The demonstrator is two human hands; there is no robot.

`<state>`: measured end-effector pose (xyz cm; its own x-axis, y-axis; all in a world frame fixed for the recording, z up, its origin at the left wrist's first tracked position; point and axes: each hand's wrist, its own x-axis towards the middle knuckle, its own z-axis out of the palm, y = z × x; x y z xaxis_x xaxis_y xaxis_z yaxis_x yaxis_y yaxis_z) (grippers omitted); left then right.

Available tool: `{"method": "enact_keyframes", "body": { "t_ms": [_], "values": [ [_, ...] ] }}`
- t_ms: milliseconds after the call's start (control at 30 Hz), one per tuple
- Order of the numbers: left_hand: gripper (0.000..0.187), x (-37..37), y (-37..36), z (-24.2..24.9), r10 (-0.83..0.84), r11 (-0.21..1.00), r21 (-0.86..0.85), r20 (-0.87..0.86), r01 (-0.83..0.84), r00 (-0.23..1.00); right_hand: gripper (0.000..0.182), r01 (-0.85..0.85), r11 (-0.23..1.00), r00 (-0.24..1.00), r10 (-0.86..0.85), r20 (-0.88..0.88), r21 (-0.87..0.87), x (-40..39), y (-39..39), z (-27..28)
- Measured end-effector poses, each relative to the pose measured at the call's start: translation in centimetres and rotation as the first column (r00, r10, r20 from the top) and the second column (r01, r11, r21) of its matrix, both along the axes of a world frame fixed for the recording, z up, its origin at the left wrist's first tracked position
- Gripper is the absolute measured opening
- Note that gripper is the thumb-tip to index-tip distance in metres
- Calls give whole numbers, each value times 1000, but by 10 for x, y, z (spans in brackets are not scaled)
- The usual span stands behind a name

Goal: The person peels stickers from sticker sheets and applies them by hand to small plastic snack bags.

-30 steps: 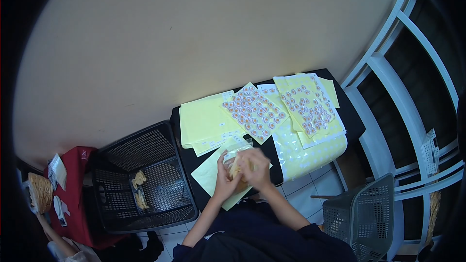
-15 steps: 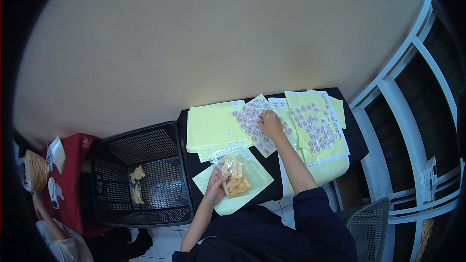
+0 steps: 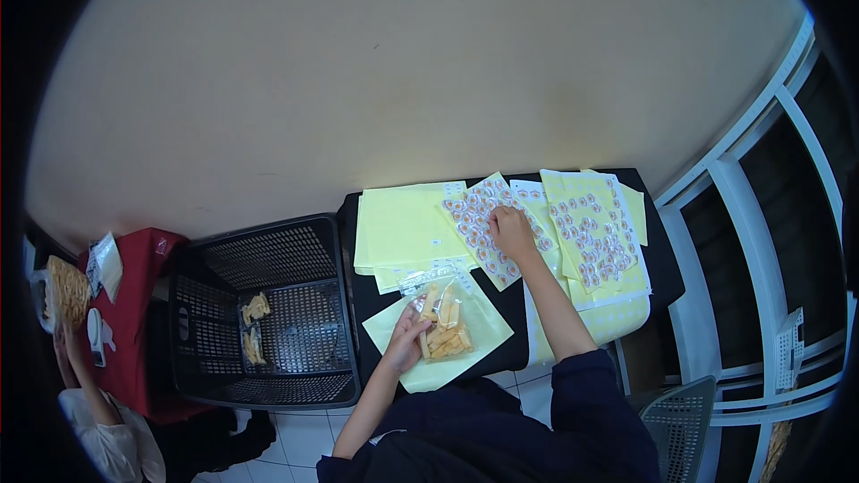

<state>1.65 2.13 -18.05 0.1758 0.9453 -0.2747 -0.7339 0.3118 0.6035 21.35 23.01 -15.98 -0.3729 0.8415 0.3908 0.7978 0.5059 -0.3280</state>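
Observation:
My left hand [image 3: 407, 340] is closed on the left edge of a clear plastic bag [image 3: 447, 329] of pale yellow snack sticks. The bag lies over a plain yellow sheet [image 3: 490, 333] on the black-covered table. My right hand [image 3: 511, 231] is at a sheet of round stickers [image 3: 470, 215], its fingers bent together against the paper. Whatever is between those fingertips is hidden. Just right of that hand lies another sheet of round stickers [image 3: 595, 233], with bare yellow patches among the stickers.
Plain yellow sheets [image 3: 398, 228] lie at the table's back left. To the left stands a black plastic crate [image 3: 344, 304] holding two snack bags [image 3: 255, 309]. Beyond it, another person's hand [image 3: 67, 340] touches a snack bag [image 3: 67, 291] by a red-covered table [image 3: 134, 304]. A chair [image 3: 680, 420] stands at right.
The view has shifted slightly, so the table appears further right. My right hand stays on the sticker sheet and my left still holds the bag. The other person's arm has moved a little.

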Motion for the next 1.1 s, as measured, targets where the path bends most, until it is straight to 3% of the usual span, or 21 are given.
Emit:
{"method": "enact_keyframes", "body": {
  "t_ms": [367, 633, 867, 967, 1033, 1067, 1100],
  "values": [
    [54, 0, 1, 5, -37, 999, 0, 17, 37, 999, 9, 38, 999, 999, -38, -1, -31, 1, -6, -4],
    [53, -1, 2, 3, -57, 998, 21, 32, 56, 998, 9, 85, 985, 986, -104, -128, -151, 3, -10, -6],
    [51, -1, 2, 1, -60, 998, 8, 41, 60, 997, 11, 111, 979, 990, -125, -72, -171, 3, -15, 4],
    [47, 0, 3, -1, -58, 998, 23, 26, 58, 998, 12, 114, 966, 971, -158, -178, -234, 9, -8, -4],
    [45, 0, 3, -2, -53, 999, -4, -12, 53, 999, 14, -64, 937, 800, -157, -579, -343, 13, -3, -8],
    [42, 0, 3, -3, -52, 998, -26, -48, 50, 997, 14, -67, 934, 800, -160, -578, -350, 13, -1, -12],
    [36, 3, 2, 2, -13, 1000, -5, -74, 13, 997, 14, -45, 979, 798, -83, -597, -197, 10, -6, -2]
  ]
}}
